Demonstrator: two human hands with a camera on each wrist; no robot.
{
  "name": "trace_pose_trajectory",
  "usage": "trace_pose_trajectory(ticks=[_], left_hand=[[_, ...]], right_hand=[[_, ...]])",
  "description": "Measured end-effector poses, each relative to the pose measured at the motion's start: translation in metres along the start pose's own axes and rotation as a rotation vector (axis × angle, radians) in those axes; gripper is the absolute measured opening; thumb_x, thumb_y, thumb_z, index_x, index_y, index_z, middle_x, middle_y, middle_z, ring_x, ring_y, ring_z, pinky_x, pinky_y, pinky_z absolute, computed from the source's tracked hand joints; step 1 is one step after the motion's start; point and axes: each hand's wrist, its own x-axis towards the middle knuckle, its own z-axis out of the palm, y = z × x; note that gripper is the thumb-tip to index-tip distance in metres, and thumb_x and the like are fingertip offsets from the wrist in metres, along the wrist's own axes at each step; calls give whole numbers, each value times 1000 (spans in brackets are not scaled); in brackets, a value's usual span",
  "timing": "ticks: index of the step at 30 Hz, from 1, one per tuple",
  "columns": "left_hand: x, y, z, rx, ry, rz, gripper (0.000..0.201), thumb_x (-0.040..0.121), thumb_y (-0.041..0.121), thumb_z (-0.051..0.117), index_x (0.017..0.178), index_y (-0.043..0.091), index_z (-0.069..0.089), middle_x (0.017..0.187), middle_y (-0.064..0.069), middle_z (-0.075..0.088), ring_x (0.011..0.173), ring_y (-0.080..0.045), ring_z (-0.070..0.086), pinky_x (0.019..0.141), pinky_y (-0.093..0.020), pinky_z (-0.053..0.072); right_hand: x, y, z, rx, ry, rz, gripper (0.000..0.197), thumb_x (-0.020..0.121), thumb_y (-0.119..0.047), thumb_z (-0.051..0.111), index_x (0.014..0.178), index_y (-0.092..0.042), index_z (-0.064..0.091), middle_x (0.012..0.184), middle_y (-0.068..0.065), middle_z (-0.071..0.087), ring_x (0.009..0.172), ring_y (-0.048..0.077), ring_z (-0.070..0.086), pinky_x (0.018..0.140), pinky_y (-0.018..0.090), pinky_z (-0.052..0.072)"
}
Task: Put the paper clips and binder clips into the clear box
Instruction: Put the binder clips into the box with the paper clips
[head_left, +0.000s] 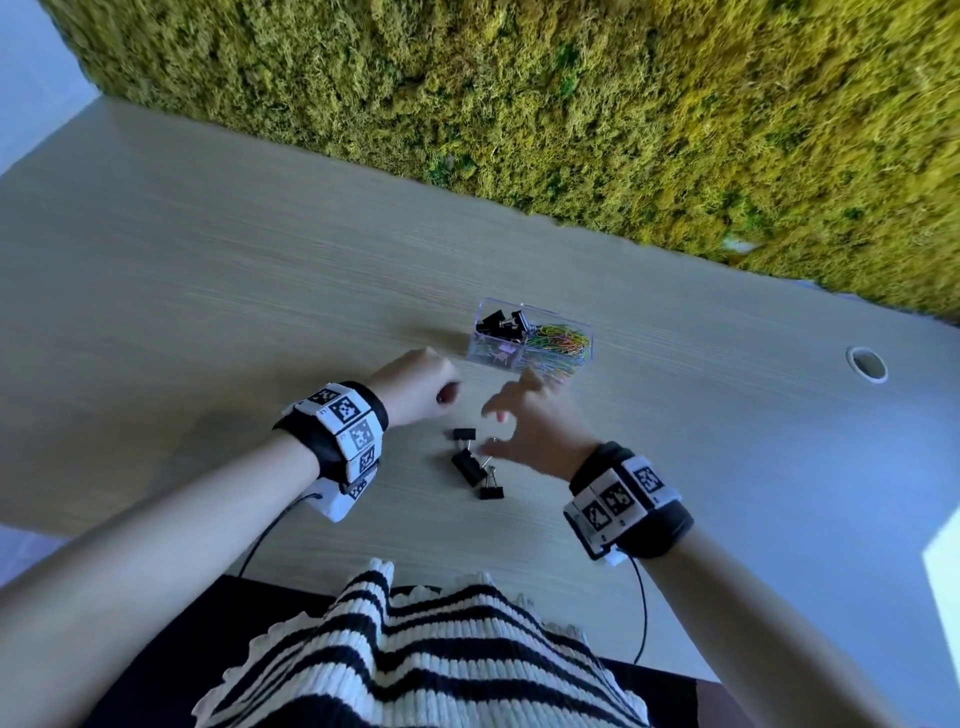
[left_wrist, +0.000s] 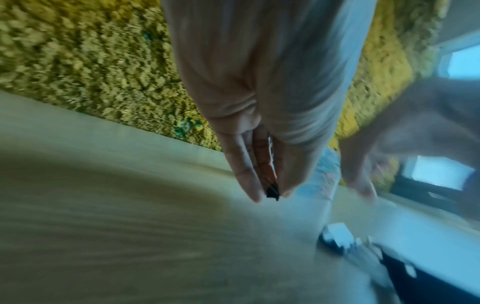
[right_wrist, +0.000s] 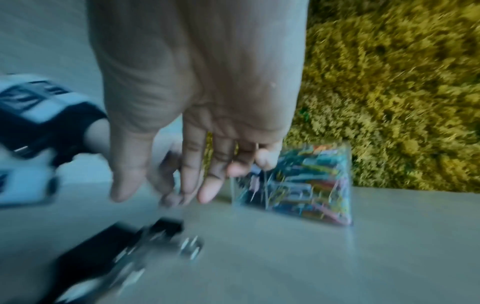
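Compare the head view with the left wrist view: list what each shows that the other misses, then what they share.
Only the head view shows three black binder clips lying loose on the table, the clear box's binder-clip compartment beside its coloured paper clips, and both wristbands. Only the left wrist view shows the small black object pinched at the left hand's fingertips. Both show the table, the moss wall, the open right hand and, blurred in the wrist view, the box.

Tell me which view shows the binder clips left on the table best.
Head view: three loose binder clips lie sharp and separate between both hands. Right wrist view shows them only as a blurred dark cluster. Left wrist view doesn't show them clearly.
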Motion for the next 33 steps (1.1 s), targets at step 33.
trace_pose_trajectory(ticks=[33], left_hand=[[43, 1, -37, -265, 571, -28, 9, 75, 19, 73, 75, 17, 64, 68, 19, 49, 61, 7, 43, 54, -18, 30]], right_hand=[[5, 23, -38, 935, 542, 262, 16, 71, 5, 73, 81, -6, 67, 76, 10, 69, 53, 16, 62, 52, 34, 57]])
